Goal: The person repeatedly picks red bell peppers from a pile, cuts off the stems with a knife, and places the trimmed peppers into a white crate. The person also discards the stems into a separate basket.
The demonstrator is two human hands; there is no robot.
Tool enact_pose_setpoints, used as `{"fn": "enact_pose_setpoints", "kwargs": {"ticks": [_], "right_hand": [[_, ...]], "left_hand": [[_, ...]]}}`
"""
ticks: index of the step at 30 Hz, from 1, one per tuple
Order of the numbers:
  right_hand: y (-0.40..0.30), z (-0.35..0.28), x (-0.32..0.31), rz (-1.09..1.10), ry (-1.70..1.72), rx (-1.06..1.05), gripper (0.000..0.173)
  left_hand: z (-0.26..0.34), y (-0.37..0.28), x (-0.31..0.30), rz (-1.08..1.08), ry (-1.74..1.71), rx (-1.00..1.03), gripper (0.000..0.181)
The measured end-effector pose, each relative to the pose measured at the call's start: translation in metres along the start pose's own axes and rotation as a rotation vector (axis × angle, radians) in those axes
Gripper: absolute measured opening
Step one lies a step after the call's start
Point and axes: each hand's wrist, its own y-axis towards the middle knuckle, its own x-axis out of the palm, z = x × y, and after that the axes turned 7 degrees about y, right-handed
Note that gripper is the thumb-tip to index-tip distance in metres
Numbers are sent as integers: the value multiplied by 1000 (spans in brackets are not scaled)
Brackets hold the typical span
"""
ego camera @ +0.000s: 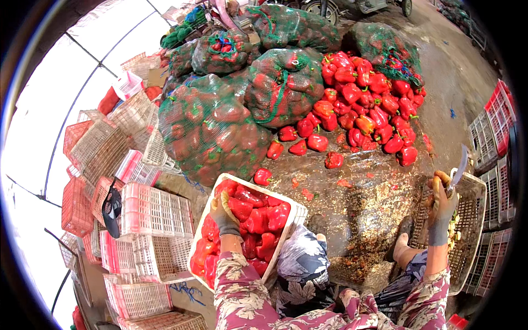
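Note:
My left hand (225,212), in a worn glove, rests at the left part of a white plastic crate (298,208) full of red bell peppers (255,220); whether its fingers grip a pepper cannot be told. My right hand (442,202), also gloved, is closed around a knife (460,168) whose curved blade points up. It is above the left side of a mesh-sided plastic crate (468,243), which has pale green scraps (454,231) inside. On the ground ahead lies a large heap of loose red bell peppers (371,107).
Green mesh sacks of peppers (214,132) stand beyond the filled crate. Stacked plastic crates (159,210) crowd the left side, with a dark cap (111,208) hanging there. More crates (489,140) line the right edge. Seeds and scraps (367,206) cover the wet floor between my feet.

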Motion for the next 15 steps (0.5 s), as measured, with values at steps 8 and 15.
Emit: {"fn": "enact_pose_setpoints", "kwargs": {"ticks": [8,15], "right_hand": [[-11,-6,24,-32,-55,19,26],[-7,-2,9,-98,-109,-159,14]], "left_hand": [[-78,-13,8,-39,1229,621,27],[-38,-37,39,-334,2025,511,44]]}}
